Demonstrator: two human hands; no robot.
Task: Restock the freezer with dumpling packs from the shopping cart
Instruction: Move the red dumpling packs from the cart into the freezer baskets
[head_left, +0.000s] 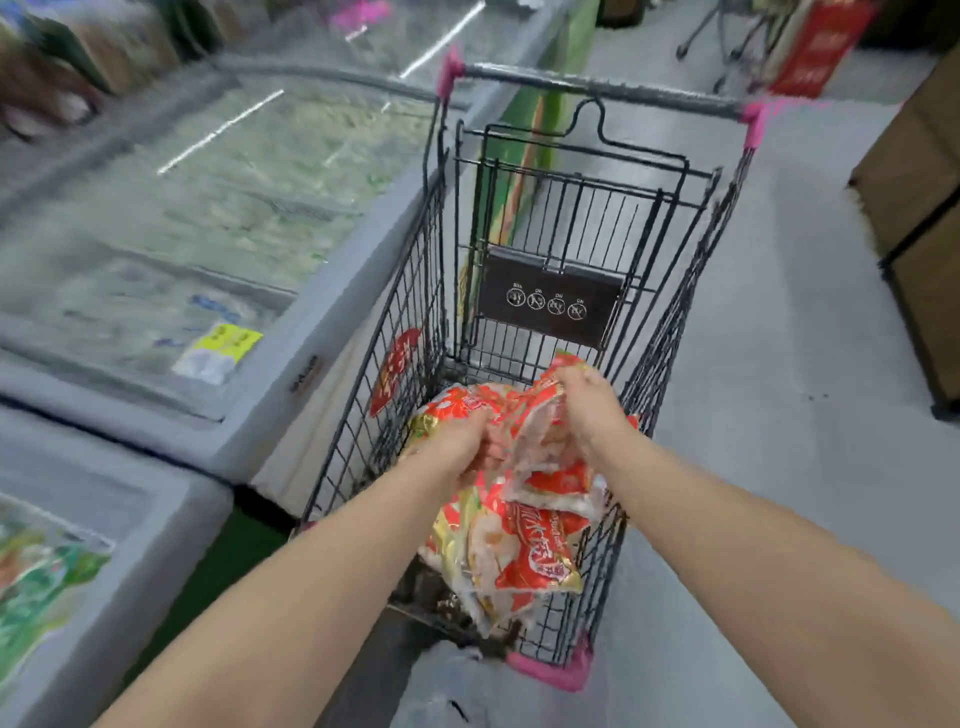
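A black wire shopping cart (670, 332) with pink corners stands in front of me. Inside it lie several red and gold dumpling packs (524, 556). Both my arms reach down into the basket. My left hand (462, 436) grips the left side of a red dumpling pack (524, 421) on top of the pile. My right hand (587, 400) grips the same pack at its upper right edge. The chest freezer (270, 395) with sliding glass lids runs along the left of the cart.
A second freezer (156, 519) with green packs under glass sits at the near left. A yellow price label (223, 348) lies on the first freezer's lid. Brown cartons (919, 208) stand at the right of the grey aisle floor. Another cart's wheels (727, 47) show far ahead.
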